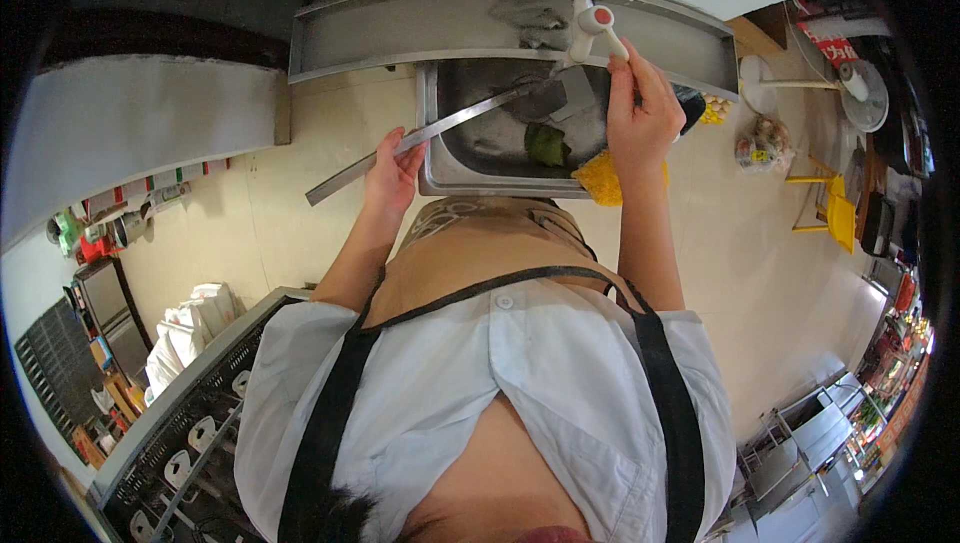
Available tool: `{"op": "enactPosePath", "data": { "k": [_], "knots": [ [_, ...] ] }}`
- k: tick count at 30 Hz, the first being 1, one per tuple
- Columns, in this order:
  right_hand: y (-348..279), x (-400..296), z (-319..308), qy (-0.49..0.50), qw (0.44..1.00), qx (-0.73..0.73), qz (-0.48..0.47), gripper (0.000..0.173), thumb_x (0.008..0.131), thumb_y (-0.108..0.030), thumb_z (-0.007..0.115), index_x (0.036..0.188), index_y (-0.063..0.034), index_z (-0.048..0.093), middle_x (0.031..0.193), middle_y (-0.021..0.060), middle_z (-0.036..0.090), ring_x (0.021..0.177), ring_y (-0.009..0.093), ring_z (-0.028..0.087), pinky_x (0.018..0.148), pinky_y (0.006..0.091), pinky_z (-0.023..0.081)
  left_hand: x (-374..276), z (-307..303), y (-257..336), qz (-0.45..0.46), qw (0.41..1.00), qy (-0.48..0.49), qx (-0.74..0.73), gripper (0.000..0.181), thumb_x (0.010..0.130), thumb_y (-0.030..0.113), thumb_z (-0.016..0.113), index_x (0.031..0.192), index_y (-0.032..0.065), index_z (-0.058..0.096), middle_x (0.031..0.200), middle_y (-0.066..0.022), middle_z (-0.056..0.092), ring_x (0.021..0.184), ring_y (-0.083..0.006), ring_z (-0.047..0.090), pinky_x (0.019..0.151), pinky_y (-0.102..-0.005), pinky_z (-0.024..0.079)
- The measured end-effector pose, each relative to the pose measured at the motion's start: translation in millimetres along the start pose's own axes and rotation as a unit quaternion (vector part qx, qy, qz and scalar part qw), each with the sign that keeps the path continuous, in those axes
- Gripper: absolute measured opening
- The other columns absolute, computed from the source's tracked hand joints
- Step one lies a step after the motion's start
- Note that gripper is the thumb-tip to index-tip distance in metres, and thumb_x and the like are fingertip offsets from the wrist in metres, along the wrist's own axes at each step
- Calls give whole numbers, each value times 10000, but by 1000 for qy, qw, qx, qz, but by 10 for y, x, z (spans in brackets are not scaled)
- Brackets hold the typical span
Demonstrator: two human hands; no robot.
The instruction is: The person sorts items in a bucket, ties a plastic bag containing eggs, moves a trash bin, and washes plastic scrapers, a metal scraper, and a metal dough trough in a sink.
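Observation:
My left hand [394,172] grips the long flat metal handle of a shovel-like utensil [469,112]. Its handle rests across or just above the sink's left rim, and its broad grey blade [576,93] is over the basin, below the tap. Thumb and fingers of my right hand [646,108] pinch the lever of a white plastic tap [587,29] with a red cap. Beneath lies the stainless steel sink [510,187], with a dark green cloth or scrubber [546,144] on its bottom. A yellow cloth [602,177] hangs over the front right rim, partly behind my right wrist.
A metal trough or shelf [420,25] runs along the wall behind the sink. At right are a bag of goods [763,145], a yellow chair [836,209] and a fan [862,97]. A counter with knobs [202,434] and white bags [195,325] stand behind me at left.

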State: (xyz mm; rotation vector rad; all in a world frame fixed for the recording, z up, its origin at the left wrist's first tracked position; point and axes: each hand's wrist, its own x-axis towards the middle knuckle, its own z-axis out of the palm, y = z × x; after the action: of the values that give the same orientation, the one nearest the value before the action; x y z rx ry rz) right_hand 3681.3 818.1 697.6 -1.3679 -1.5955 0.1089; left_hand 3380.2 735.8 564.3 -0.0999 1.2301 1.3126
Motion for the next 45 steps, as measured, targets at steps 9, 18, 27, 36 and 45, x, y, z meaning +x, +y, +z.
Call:
{"op": "enactPosePath", "data": {
  "k": [9, 18, 27, 36, 45],
  "knots": [
    [282, -813, 550, -136, 988, 65, 8, 314, 820, -35, 569, 1132, -2, 568, 1017, 166, 636, 929, 328, 617, 808, 379, 503, -287, 204, -129, -27, 999, 7, -25, 236, 902, 195, 541, 1021, -7, 517, 978, -146, 610, 901, -244, 624, 827, -280, 539],
    [599, -1429, 1317, -431, 902, -31, 16, 557, 905, -320, 447, 1292, 77, 390, 1368, 255, 367, 1295, 348, 342, 1083, 393, 276, -302, 174, -148, -15, 993, 74, -95, 178, 860, 159, 502, 933, 0, 469, 962, -193, 595, 941, -328, 610, 836, -353, 547],
    [652, -1270, 1445, -197, 643, 382, 634, 283, 916, -245, 518, 1043, 8, 537, 930, 136, 623, 862, 284, 616, 727, 398, 496, -353, 180, -263, -15, 995, 3, -103, 146, 850, 168, 489, 902, 32, 489, 1043, -192, 596, 1009, -347, 592, 877, -350, 517],
    [830, -1133, 1392, -148, 516, 455, 710, 559, 959, -518, 287, 966, -21, 544, 953, 157, 639, 894, 261, 624, 790, 368, 488, -464, 245, -254, -21, 997, -37, -69, 137, 854, 171, 474, 881, 40, 503, 1092, -193, 597, 1045, -348, 582, 907, -351, 501],
    [674, -1158, 1312, -74, 560, 591, 576, 219, 940, -182, 410, 1054, -3, 464, 1070, 185, 580, 953, 326, 608, 869, 435, 491, -363, 229, -183, -38, 993, -38, -104, 119, 848, 152, 464, 858, 40, 503, 1083, -200, 600, 1051, -360, 579, 885, -343, 521]
  ]
}}
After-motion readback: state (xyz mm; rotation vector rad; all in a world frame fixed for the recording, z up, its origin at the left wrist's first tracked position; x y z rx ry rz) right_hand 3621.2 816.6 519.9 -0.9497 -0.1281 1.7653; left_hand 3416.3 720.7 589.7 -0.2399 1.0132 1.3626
